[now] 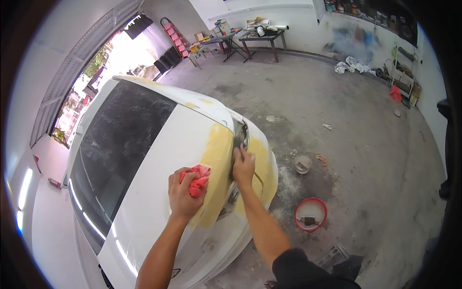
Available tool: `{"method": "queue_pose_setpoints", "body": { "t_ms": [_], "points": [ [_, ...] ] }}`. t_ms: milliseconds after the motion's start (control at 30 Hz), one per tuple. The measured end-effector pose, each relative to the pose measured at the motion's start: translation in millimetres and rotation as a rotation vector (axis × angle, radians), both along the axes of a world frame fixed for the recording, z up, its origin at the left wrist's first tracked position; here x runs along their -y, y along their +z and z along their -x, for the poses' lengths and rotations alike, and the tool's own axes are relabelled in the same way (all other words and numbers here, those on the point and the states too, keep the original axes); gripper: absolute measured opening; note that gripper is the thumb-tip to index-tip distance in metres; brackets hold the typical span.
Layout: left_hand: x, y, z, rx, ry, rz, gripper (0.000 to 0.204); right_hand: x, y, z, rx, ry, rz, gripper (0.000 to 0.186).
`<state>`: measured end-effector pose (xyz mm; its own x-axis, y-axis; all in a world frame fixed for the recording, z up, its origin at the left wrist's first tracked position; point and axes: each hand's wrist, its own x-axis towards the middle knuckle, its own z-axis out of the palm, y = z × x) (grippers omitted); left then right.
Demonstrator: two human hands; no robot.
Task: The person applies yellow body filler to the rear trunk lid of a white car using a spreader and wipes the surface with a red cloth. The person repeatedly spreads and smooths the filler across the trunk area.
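Note:
A white car [144, 183] fills the centre, its rear with yellowish filler patches [216, 144]. My left hand [185, 192] grips a crumpled red cloth [197, 176] on the rear panel beside a filler patch. Just right of it, my right hand [244, 166] is at the open, dirty tail-light recess [240, 130], its fingers curled; what they hold, if anything, is hard to make out. The dark rear window [120, 125] lies to the left.
On the floor right of the car are a tin [302, 164] and a red-rimmed bucket [298, 209]. Cluttered tables [260, 37], a red ladder [175, 36] and a shelving stand [402, 82] line the walls. An open shutter doorway [96, 67] is at the left.

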<state>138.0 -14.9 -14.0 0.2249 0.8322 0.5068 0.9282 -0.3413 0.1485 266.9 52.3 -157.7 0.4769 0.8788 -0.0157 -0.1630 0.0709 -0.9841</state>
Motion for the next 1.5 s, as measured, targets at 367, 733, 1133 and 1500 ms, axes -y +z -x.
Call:
{"method": "queue_pose_setpoints", "body": {
  "t_ms": [367,733,1133,1500],
  "points": [
    [-10.7,1.3,-1.6,-0.015,-0.035,-0.041,0.032,20.6,-9.8,14.2,0.023,-0.110,-0.039,0.041],
    [-8.2,3.3,0.0,-0.006,-0.012,-0.018,0.032,-30.2,-52.0,22.4,-0.006,-0.165,-0.142,0.036],
    [-11.5,5.3,2.8,-0.012,-0.069,-0.006,0.034,4.6,-38.7,15.6,0.230,0.006,-0.159,0.053],
    [-0.2,56.4,-4.1,0.081,0.027,0.021,0.031,20.3,59.1,-4.5,0.158,-0.033,-0.254,0.056]
  ]
}}
